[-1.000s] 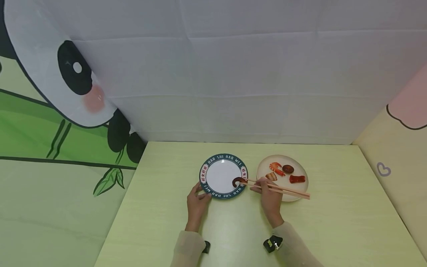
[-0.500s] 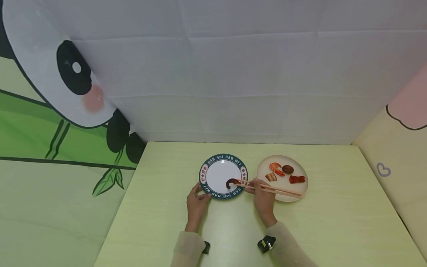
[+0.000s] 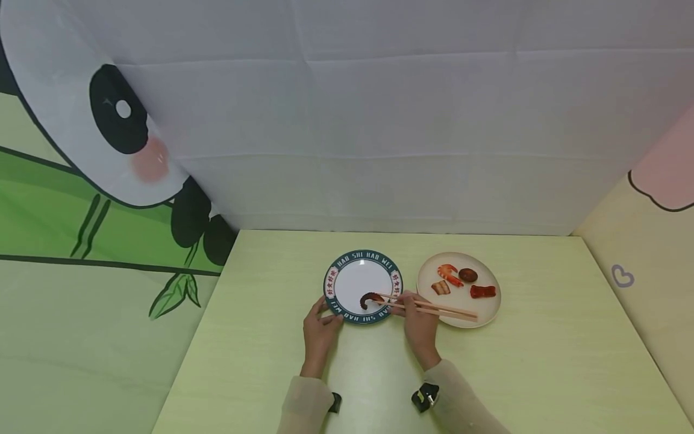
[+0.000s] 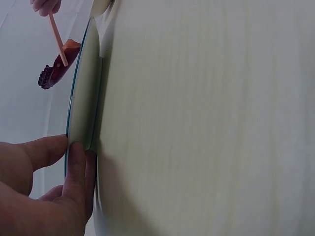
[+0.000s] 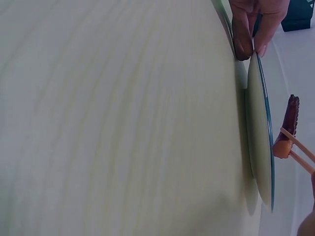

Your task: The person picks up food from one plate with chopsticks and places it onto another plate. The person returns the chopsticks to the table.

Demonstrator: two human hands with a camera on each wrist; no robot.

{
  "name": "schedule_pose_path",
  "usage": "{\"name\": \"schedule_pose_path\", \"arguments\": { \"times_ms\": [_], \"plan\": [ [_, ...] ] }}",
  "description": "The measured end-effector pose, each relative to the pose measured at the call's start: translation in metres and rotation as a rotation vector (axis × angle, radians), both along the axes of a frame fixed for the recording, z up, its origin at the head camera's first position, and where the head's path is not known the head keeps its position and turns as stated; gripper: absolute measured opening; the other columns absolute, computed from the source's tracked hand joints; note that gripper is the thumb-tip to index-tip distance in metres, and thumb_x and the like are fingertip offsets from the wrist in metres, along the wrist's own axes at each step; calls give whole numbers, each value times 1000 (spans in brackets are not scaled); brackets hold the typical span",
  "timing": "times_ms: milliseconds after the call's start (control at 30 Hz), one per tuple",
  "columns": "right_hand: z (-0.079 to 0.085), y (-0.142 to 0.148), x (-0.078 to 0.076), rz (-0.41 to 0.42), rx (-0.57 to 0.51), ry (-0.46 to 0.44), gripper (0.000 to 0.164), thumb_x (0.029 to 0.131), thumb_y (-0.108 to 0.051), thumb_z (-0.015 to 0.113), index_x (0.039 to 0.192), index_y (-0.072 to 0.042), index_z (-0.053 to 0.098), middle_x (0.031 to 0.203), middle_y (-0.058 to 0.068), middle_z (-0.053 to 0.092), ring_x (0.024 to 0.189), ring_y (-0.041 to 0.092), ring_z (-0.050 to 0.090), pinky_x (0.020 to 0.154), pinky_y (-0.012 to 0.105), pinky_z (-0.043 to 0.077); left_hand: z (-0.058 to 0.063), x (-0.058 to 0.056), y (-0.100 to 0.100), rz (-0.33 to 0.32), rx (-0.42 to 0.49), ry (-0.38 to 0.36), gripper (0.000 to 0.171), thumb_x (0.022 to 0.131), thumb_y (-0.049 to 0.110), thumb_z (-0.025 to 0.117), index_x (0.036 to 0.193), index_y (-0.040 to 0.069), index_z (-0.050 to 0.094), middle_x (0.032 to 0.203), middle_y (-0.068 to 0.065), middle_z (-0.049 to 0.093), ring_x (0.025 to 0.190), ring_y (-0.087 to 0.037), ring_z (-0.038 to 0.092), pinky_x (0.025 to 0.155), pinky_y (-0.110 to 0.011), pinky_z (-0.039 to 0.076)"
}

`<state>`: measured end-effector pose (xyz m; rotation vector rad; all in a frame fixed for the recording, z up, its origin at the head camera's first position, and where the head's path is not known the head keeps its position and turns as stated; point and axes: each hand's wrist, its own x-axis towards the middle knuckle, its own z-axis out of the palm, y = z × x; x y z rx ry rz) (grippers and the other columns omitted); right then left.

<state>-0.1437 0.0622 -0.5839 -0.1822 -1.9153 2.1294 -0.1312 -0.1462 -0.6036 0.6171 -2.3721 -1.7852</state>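
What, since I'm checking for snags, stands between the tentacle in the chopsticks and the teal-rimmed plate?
Nothing visible. The chopsticks hold the tentacle over the teal-rimmed plate; the left hand, gripping the plate's edge, is off to the side.

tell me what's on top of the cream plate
On the cream plate lie a shrimp, a brown oval piece, a red strip and a striped browned slice. The right hand and chopsticks cover part of its near left side; anything beneath them is hidden.
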Motion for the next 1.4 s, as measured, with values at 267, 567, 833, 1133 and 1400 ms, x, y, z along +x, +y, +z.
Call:
{"name": "schedule_pose_path", "arguments": {
  "times_ms": [267,567,833,1133,1400],
  "plan": [
    [-3,-6,2,19,23,-26,27,108,-3,56,104,20,70,102,37,72,71,15,79,68,24,62,-1,0,0,-1,-1,10,66,87,-7,76,150,-3,54,131,-26,64,104,-38,75,87,-42,62],
    [-6,-6,3,33,45,-77,30,109,-9,57,110,18,70,106,34,72,85,44,78,72,25,63,-1,0,0,-3,-2,2,67,88,-7,76,150,-4,53,132,-26,64,105,-38,75,87,-43,62],
    [-9,-7,4,52,49,-57,28,109,-5,55,110,19,70,106,37,71,80,39,79,70,26,63,1,0,0,-7,7,0,67,87,-7,76,150,-4,53,132,-26,63,105,-38,75,88,-44,62],
    [-11,-6,3,68,64,-58,30,110,-7,55,111,19,69,102,35,72,81,41,78,71,32,64,2,0,0,-5,7,-8,66,88,-7,76,151,-3,53,133,-25,63,105,-38,74,88,-43,62],
    [-9,-1,6,72,68,-97,32,111,-9,52,113,18,69,105,34,73,79,23,80,71,27,63,3,1,0,-1,-2,-17,67,89,-6,75,151,-2,53,133,-25,64,106,-37,74,90,-45,61]
  ]
}}
